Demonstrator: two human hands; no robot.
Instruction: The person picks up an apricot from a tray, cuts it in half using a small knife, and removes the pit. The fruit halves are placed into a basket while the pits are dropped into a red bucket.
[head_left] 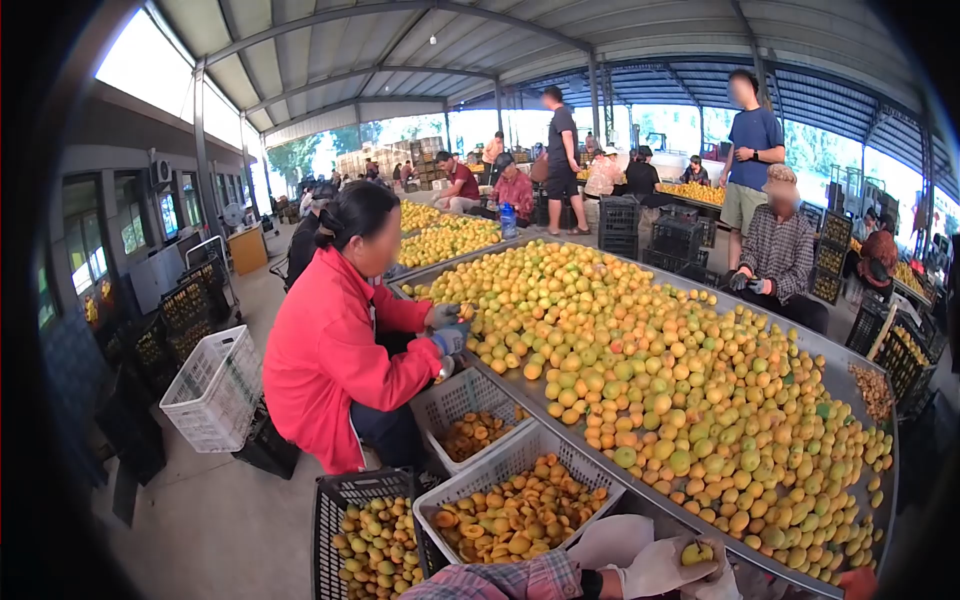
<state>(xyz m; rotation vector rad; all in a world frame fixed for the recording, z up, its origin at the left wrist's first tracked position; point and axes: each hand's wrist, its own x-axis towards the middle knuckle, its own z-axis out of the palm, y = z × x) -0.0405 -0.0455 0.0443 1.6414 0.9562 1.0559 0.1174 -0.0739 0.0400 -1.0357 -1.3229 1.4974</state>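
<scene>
The left hand [665,568] (white-gloved) has its grip curled snugly round one yellow apricot [697,552].

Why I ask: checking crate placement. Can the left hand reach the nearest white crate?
Probably yes: the left hand, holding a fruit, sits right beside the white crate, nothing between.

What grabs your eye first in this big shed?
A huge heap of yellow-orange fruit covers the long table from the centre to the right. At the table's left edge, a person in red handles fruit beside a white crate that is part full. At the bottom edge, the wearer's gloved left hand holds a single fruit.
</scene>
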